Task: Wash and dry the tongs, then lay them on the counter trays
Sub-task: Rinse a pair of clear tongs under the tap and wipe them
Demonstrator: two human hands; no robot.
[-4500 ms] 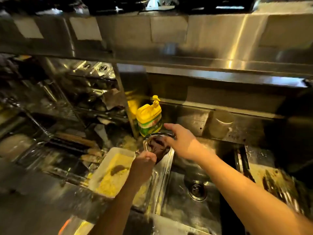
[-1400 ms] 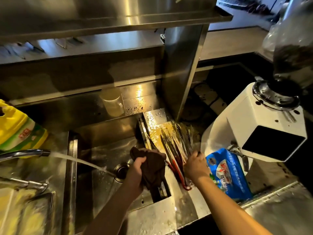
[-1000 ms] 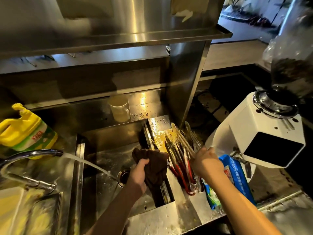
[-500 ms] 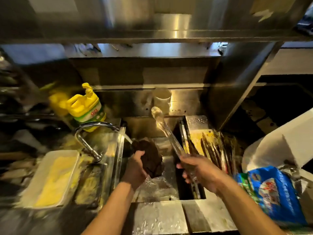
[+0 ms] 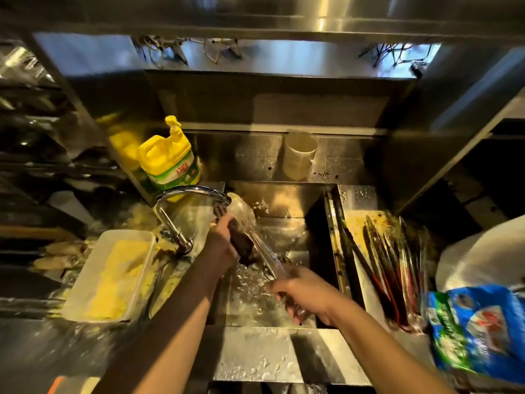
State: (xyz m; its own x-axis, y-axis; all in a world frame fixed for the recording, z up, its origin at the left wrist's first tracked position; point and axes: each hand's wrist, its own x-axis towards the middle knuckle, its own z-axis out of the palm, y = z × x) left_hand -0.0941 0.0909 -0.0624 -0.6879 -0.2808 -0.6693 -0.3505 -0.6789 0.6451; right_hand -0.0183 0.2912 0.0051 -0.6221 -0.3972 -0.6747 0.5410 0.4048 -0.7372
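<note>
My right hand (image 5: pixel 305 291) grips the handle end of a pair of metal tongs (image 5: pixel 257 237) held slantwise over the steel sink (image 5: pixel 284 203). The tongs' tips reach up to the curved faucet (image 5: pixel 181 211), where running water splashes over them. My left hand (image 5: pixel 223 241) holds a dark brown scrub cloth (image 5: pixel 241 241) against the middle of the tongs. Several more tongs with red-and-black handles (image 5: pixel 389 268) lie in a pile on the drainboard right of the sink.
A yellow dish-soap jug (image 5: pixel 169 160) stands behind the faucet. A white tray with yellow crumbs (image 5: pixel 110 273) sits to the left. A pale cup (image 5: pixel 298 155) stands on the back ledge. A blue plastic bag (image 5: pixel 477 328) and a white machine (image 5: pixel 483 257) are at the right.
My right hand picked one pair of tongs from the pile and carried it left over the sink. The tongs' tips now sit under the faucet stream, with the cloth pressed against them.
</note>
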